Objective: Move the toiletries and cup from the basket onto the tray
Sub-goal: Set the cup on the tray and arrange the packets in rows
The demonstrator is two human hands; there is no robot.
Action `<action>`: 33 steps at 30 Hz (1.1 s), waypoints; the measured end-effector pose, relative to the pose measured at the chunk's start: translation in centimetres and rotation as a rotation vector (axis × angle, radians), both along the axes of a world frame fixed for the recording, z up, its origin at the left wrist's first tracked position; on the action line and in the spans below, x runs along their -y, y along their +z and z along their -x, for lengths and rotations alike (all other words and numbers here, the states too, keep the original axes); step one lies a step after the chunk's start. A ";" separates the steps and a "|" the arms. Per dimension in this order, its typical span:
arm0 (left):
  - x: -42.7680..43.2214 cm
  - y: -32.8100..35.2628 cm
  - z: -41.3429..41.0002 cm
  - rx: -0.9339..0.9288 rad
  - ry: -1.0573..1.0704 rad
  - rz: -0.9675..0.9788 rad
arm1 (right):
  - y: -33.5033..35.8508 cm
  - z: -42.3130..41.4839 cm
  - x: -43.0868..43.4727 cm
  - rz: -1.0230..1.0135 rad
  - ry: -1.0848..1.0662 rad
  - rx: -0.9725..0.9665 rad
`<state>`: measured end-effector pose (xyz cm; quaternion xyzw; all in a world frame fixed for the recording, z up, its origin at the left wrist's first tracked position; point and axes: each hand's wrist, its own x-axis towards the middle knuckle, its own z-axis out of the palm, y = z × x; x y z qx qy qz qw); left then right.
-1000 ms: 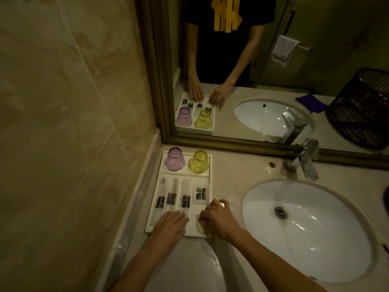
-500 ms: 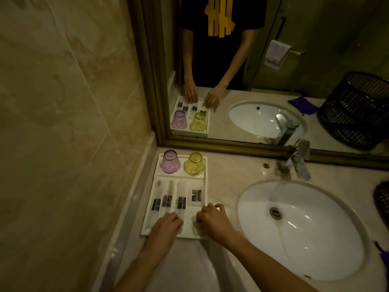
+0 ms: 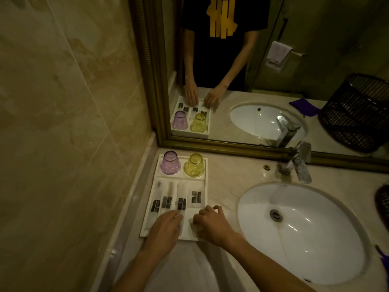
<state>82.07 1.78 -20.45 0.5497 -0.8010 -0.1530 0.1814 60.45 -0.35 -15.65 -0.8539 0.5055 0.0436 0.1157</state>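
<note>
Bathroom counter (image 3: 221, 178) by sink | white tray (image 3: 205, 182): purple cup (image 3: 170, 163), yellow cup (image 3: 194, 166), sachets (image 3: 167, 202) | left hand (image 3: 166, 228) flat, grip open; right hand (image 3: 212, 224) curled, grip unclear | step: settling last items; next: check basket (image 3: 383, 205).

Two cups, one purple (image 3: 170, 163), one yellow (image 3: 194, 166); four wrapped packets (image 3: 167, 202) mid-frame; one tray (image 3: 205, 182); my two hands.
</note>
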 end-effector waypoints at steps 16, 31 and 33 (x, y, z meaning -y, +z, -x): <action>1.4 0.3 -0.4 0.222 0.017 -0.146 | 0.3 0.2 4.8 0.016 -0.181 0.088; 1.4 1.6 -0.5 0.248 0.093 -0.344 | 4.2 -1.6 18.4 0.011 -0.380 0.372; 1.4 1.6 -0.6 0.233 0.093 -0.342 | 4.1 -1.6 18.5 0.012 -0.384 0.387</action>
